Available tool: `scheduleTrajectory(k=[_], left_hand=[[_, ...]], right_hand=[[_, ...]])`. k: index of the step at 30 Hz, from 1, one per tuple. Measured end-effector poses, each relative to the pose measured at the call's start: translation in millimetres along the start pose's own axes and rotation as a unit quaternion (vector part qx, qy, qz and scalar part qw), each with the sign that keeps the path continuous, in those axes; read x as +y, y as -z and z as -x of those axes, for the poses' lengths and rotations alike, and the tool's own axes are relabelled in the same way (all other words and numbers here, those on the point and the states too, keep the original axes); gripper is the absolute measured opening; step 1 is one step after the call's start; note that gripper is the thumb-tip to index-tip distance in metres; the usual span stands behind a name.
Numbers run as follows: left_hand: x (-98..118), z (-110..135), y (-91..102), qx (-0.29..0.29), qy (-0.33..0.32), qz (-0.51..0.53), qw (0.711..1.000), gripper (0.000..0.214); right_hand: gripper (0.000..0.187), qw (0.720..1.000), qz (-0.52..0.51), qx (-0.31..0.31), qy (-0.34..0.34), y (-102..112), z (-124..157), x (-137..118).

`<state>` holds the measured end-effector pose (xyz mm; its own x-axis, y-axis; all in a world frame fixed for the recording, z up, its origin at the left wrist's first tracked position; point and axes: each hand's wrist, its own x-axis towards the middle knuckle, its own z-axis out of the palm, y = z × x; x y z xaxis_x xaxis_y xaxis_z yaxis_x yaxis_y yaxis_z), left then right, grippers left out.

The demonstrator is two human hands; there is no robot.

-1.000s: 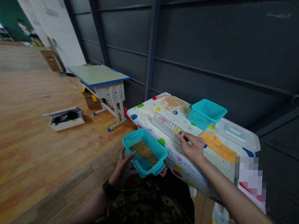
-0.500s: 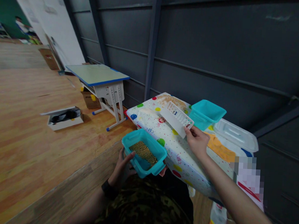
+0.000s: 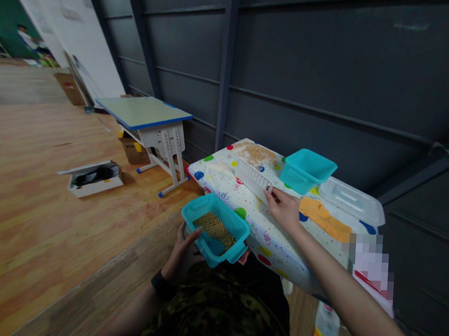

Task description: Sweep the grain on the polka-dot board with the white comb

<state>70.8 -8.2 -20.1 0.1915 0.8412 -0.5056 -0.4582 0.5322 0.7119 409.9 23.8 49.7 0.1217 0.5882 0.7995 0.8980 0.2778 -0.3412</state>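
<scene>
My left hand (image 3: pixel 184 253) is wrapped around the near left side of a teal plastic container (image 3: pixel 238 251), thumb over the rim. Small round yellowish beans (image 3: pixel 214 228) lie in it, and it is held beside the table's front edge. My right hand (image 3: pixel 285 211) pinches one end of a white slotted plastic strip (image 3: pixel 251 179), which stands on its long edge at or just above the tablecloth (image 3: pixel 252 219); contact is hard to tell. Beyond the strip is a spread-out pile of beans (image 3: pixel 259 152) mixed with pale grains. More whitish grains (image 3: pixel 219 167) lie to its left.
A second teal container (image 3: pixel 309 167) stands at the table's back right, beside a clear lid (image 3: pixel 352 202) and an orange cloth (image 3: pixel 325 219). Left are a school desk (image 3: pixel 144 112) and an open white box (image 3: pixel 96 179) on the floor. A dark panel wall (image 3: pixel 327 68) runs behind.
My right hand has brought the white strip down and left towards the tablecloth and turned it more upright. My left hand and the container of beans have stayed nearly still.
</scene>
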Motion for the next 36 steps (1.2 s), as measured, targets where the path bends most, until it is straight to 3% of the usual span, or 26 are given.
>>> scheduleTrajectory(k=[5,14,26,36], left_hand=[[0,2,-1.1,-0.006,-0.001,0.001,1.0,0.125],[-1,-3,7.9,-0.019,-0.021,-0.004,1.0,0.128],[3,0,8.6,-0.034,-0.033,-0.026,0.999,0.117],[3,1,7.5,-0.032,-0.032,-0.012,0.999,0.123]], right_hand=[[0.047,1.0,-0.007,0.026,0.005,1,1,-1],[0.052,1.0,-0.024,0.002,0.014,-3,3,-3],[0.055,0.999,-0.009,-0.01,-0.039,-7,5,-2],[0.052,0.998,-0.006,-0.018,-0.057,-5,4,-1]])
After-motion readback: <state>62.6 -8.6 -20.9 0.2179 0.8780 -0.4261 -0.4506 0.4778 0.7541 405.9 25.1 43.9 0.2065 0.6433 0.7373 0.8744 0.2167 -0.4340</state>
